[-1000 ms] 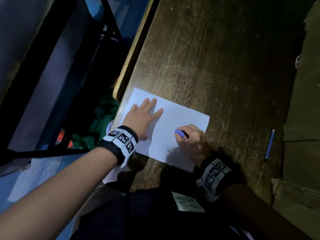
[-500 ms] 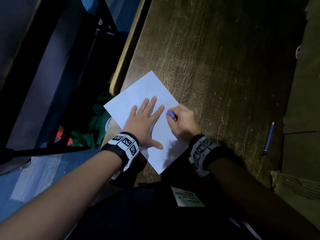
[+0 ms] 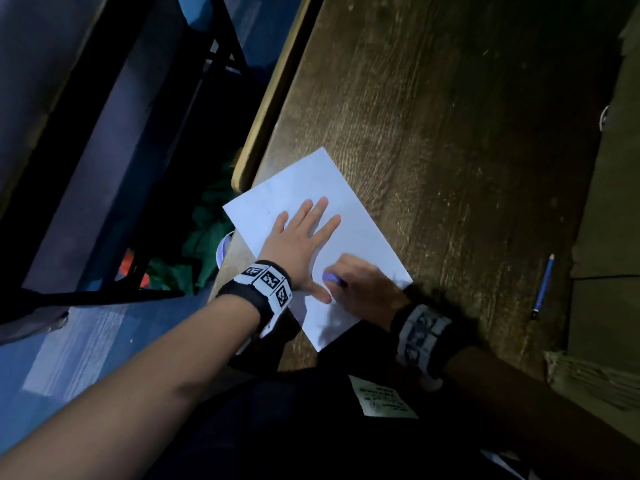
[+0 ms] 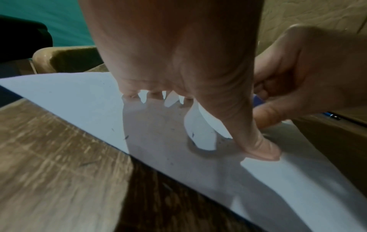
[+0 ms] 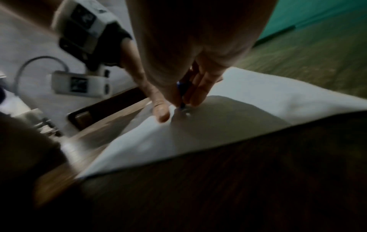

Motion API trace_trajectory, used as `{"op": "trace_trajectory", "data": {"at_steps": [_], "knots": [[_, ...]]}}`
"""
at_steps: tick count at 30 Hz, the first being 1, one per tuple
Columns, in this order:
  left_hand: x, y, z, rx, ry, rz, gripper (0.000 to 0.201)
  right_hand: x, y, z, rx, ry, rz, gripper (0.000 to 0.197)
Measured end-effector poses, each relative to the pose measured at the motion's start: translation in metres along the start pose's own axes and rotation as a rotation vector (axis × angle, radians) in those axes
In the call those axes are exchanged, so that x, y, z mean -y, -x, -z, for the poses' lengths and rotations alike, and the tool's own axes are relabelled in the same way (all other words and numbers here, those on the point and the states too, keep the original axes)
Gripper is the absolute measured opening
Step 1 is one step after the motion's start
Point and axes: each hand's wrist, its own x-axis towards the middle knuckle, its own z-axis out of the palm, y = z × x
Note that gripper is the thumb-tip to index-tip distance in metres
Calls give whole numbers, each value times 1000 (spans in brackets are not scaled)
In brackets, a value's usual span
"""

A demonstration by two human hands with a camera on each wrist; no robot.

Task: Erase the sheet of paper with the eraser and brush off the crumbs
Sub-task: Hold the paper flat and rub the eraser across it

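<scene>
- On the left, our left hand point(image 3: 297, 244) is lying flat with fingers spread straight, pressing the sheet of paper point(image 3: 360, 233) down onto the wooden surface point(image 3: 433, 133); thumb is sticking out toward the right hand.
- The sheet is sitting rotated near the surface's left edge, its left corner reaching that edge, near corner pointing at us.
- In the left wrist view we're seeing small dark specks point(image 4: 126, 137) scattered on the paper around the left hand and a few on the bare wood, so, as we judge it, crumbs are already there and not yet brushed off.
- Just right of the left thumb, our right hand point(image 3: 367, 289) is curling its fingers round the blue eraser point(image 3: 330, 278), tip down on the paper's near half.
- The right wrist view is blurry, but it's showing the eraser tip touching the sheet right beside the left thumb.
- We're reading this as mid-erase: rubbing is under way, and we can't tell how much pencil marking is left since the paper looks mostly blank from the head view.
- Remaining: finishing the rub, then sweeping the crumbs off.
- Far right, a blue pencil point(image 3: 543, 285) is lying on the surface, well apart from the sheet.
</scene>
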Motion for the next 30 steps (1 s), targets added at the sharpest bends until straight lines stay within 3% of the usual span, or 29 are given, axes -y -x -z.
{"op": "trace_trajectory", "data": {"at_steps": [1,4,5,6,10,12,16,18,21,22,25,27,28,30], "knots": [[0,0,0,2,-8,-2,149,-7,-12,12,28,25,-37,13],[-2,0,0,5,-24,0,150,-37,-50,43,-350,0,-160,16],[-2,1,0,4,-23,0,150,-39,-51,43,-407,-11,-195,13],[-2,1,0,2,-20,-2,150,-35,-44,32,-384,5,-195,12],[1,0,1,-18,-7,-6,150,11,11,2,-3,-49,6,12],[0,0,0,-12,-19,-7,151,-9,-8,12,-135,-29,-4,14],[-3,1,-1,-14,-41,-4,152,-36,-42,32,-457,31,-194,14],[-2,1,0,-13,-26,-2,151,-9,-19,6,-424,-6,-129,20],[-2,1,2,-4,-45,15,153,7,5,-14,-154,-28,29,30],[-3,0,1,-4,-53,16,155,-1,-3,-9,-172,-2,-10,31],[-5,-1,-1,6,-56,14,160,-31,-45,24,-419,46,-188,17],[-5,0,0,13,-54,16,160,-21,-42,19,-469,12,-198,23],[-4,0,1,11,-55,14,159,-10,-28,5,-481,1,-164,32],[-3,0,1,9,-52,15,158,13,5,-20,-283,-80,-53,32]]}}
